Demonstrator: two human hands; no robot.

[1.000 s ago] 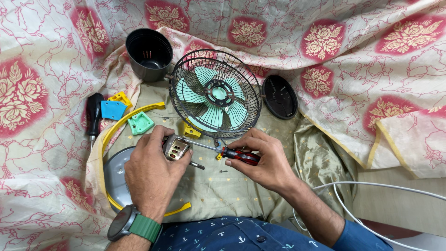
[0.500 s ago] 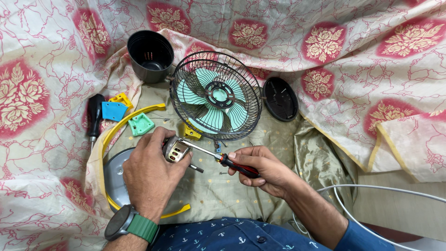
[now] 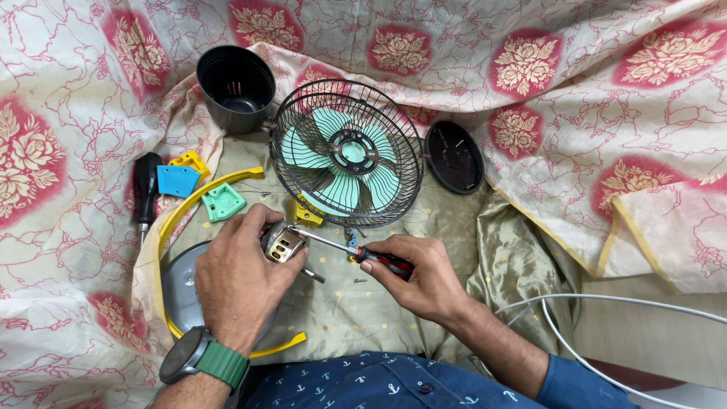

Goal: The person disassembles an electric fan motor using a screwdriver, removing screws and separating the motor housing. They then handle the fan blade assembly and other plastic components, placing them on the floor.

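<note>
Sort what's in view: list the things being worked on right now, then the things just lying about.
In hand: left hand, small metal motor, right hand, red-handled screwdriver.

Lying about: caged fan, black cup, black round cover, black-handled screwdriver, blue plastic piece.

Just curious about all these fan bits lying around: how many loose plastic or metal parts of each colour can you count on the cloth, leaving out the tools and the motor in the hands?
Black: 2, the round cup housing and the round cover.
Yellow: 3, the curved strip, a small piece by the blue one and a bracket under the fan cage.
Blue: 1, a flat piece.
Green: 1, a small bracket.
Grey: 1, the round base plate.
Total: 8.
</note>
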